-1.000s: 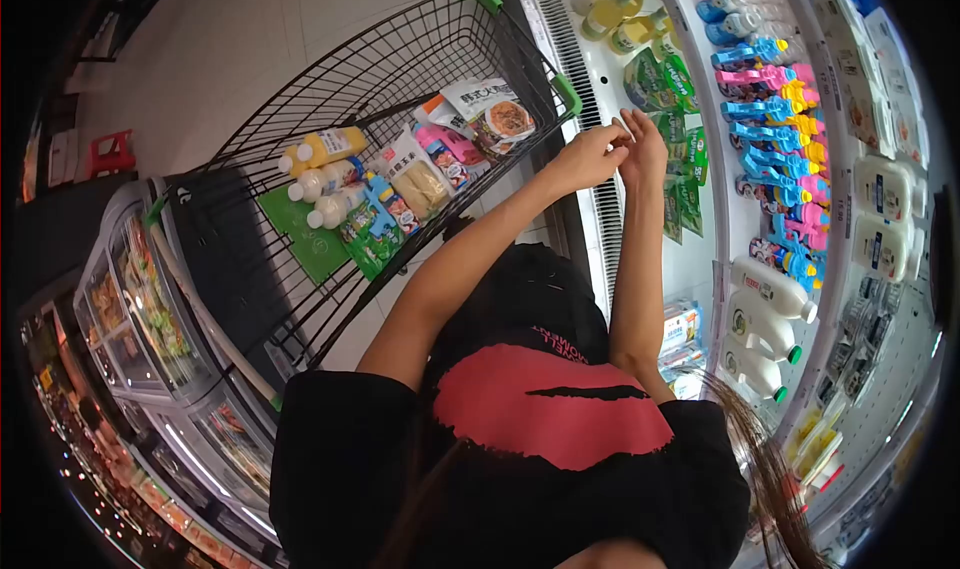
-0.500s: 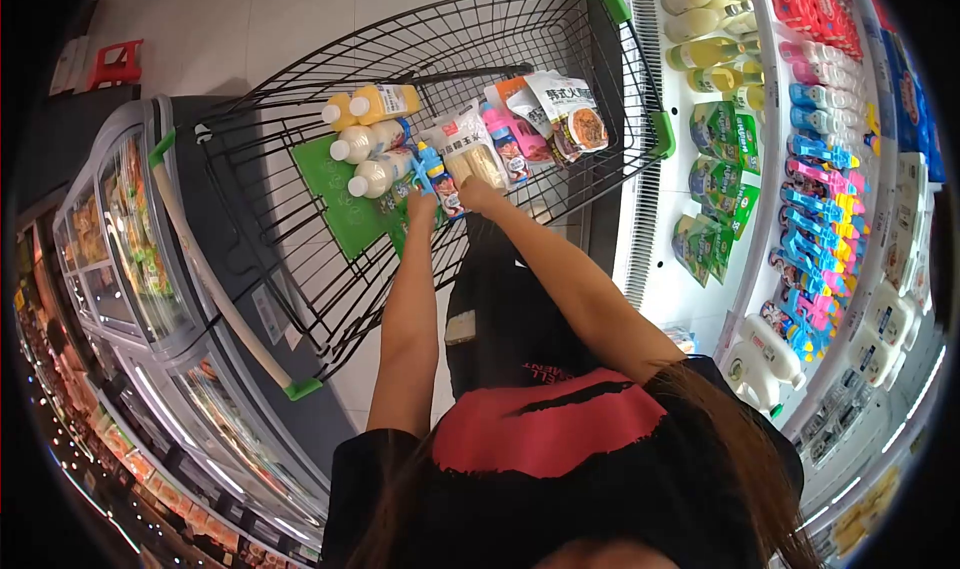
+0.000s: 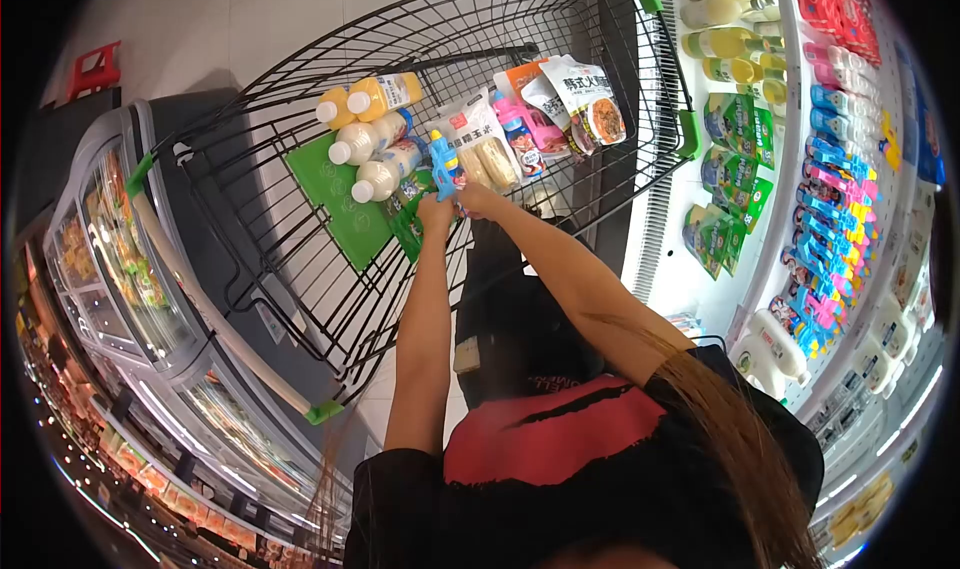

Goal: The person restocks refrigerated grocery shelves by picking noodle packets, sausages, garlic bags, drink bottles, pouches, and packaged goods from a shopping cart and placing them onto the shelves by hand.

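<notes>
A small bottle with a blue, toy-gun-shaped top and yellow tip [image 3: 444,159] stands out above the cart's near side. My left hand [image 3: 435,212] is closed round its lower blue part. My right hand [image 3: 480,202] is closed beside it on the bottle's printed body, which the fingers mostly cover. Right behind the hands lies a clear-and-white bag of pale food [image 3: 485,149]. A green packet [image 3: 408,219] is left of my left hand. White-capped milky bottles [image 3: 378,182] lie farther left. A similar bottle with a pink top [image 3: 522,139] rests right of the bag.
The black wire shopping cart [image 3: 340,314] has a green flap [image 3: 345,209]. Orange-yellow bottles [image 3: 385,93] and a white food pouch [image 3: 590,99] lie inside. At right, a shelf holds blue and pink gun-topped bottles [image 3: 825,209] and green packs [image 3: 735,184]. A glass-lidded freezer [image 3: 130,239] stands left.
My left hand has moved slightly right with the blue-topped bottle, and the two hands are closer together. The cart and its contents sit slightly differently in view.
</notes>
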Demonstrator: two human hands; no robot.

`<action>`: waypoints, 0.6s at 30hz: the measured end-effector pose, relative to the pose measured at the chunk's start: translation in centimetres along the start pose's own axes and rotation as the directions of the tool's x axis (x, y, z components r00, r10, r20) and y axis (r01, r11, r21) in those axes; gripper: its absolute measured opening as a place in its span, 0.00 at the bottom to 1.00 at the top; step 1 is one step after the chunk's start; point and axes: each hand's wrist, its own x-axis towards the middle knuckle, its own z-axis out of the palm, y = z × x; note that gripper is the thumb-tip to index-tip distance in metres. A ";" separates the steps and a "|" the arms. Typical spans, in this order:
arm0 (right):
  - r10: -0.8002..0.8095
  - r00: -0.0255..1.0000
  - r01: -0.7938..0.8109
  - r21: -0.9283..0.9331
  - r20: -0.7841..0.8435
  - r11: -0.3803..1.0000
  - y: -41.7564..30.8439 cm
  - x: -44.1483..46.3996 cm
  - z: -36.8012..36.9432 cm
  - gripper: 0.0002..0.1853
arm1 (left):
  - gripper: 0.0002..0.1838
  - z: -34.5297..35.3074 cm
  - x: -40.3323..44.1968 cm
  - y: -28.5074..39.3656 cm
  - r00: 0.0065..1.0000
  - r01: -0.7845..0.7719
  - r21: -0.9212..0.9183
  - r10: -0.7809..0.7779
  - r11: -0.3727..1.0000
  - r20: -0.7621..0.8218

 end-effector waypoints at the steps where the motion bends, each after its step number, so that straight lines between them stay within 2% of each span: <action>1: 0.144 0.987 -0.153 0.145 0.073 0.978 -1.6 -1.0 -0.3 0.13 | 0.14 -0.3 -0.4 0.8 1.000 -0.008 0.007 0.008 1.000 0.005; 2: 0.265 0.950 -0.303 0.276 0.165 0.912 -3.4 -2.1 -0.7 0.15 | 0.12 -0.6 -0.6 1.6 0.990 -0.136 0.040 0.137 0.990 -0.030; 3: 0.254 0.954 -0.291 0.290 0.157 0.912 -5.0 -3.2 -1.1 0.15 | 0.11 -1.1 -0.9 2.8 0.961 -0.263 0.077 0.268 0.962 -0.060; 4: 0.202 0.969 -0.240 0.350 0.142 0.906 -6.5 -4.4 -1.5 0.17 | 0.12 -1.9 -4.4 6.8 0.978 -0.209 -0.129 0.207 0.969 -0.027; 5: 0.149 0.981 -0.186 0.406 0.122 0.895 -7.8 -5.7 -2.2 0.20 | 0.12 -2.2 -6.2 8.9 0.974 -0.226 -0.123 0.226 0.966 -0.019; 6: 0.000 0.986 -0.074 0.442 0.165 0.894 -8.7 -7.0 -3.4 0.23 | 0.14 -2.2 -7.4 10.6 0.940 -0.340 -0.162 0.333 0.926 -0.072; 7: -0.014 0.989 -0.054 0.449 0.146 0.892 -10.0 -8.6 -4.3 0.23 | 0.16 -2.1 -8.8 12.5 0.893 -0.449 -0.198 0.431 0.871 -0.127; 8: -0.070 0.998 0.065 0.489 -0.008 0.870 -11.1 -10.6 -4.8 0.22 | 0.19 -2.4 -10.7 14.7 0.840 -0.533 0.036 0.533 0.846 -0.103; 9: -0.117 0.979 0.187 0.512 -0.164 0.838 -11.5 -12.0 -5.2 0.21 | 0.19 -2.0 -11.9 15.8 0.831 -0.548 0.038 0.549 0.836 -0.091; 10: -0.158 0.964 0.259 0.635 -0.212 0.728 -11.4 -12.7 -5.7 0.23 | 0.22 -1.3 -13.0 16.9 0.757 -0.645 0.053 0.647 0.762 -0.086; 11: -0.168 0.958 0.281 0.635 -0.233 0.720 -10.8 -13.6 -6.7 0.23 | 0.26 -0.3 -14.1 18.0 0.672 -0.734 0.064 0.736 0.677 -0.082; 13: -0.269 0.912 0.410 0.694 -0.310 0.592 -11.7 -20.4 -10.2 0.25 | 0.27 1.7 -18.7 21.0 0.645 -0.761 0.045 0.763 0.647 -0.054; 14: -0.270 0.903 0.429 0.690 -0.334 0.583 -11.3 -22.8 -11.6 0.25 | 0.28 3.0 -20.7 22.0 0.603 -0.797 0.007 0.797 0.603 -0.026; 16: -0.332 0.821 0.571 0.682 -0.465 0.456 -9.7 -27.1 -13.9 0.25 | 0.28 5.7 -25.0 23.5 0.507 -0.861 -0.055 0.862 0.506 0.013; 17: -0.338 0.807 0.591 0.669 -0.485 0.452 -8.6 -29.2 -15.4 0.25 | 0.28 7.2 -26.6 23.8 0.451 -0.886 -0.099 0.891 0.453 0.044; 18: -0.321 0.777 0.629 0.668 -0.542 0.398 -7.8 -31.3 -16.4 0.24 | 0.28 8.6 -28.1 24.2 0.453 -0.874 -0.137 0.884 0.466 0.116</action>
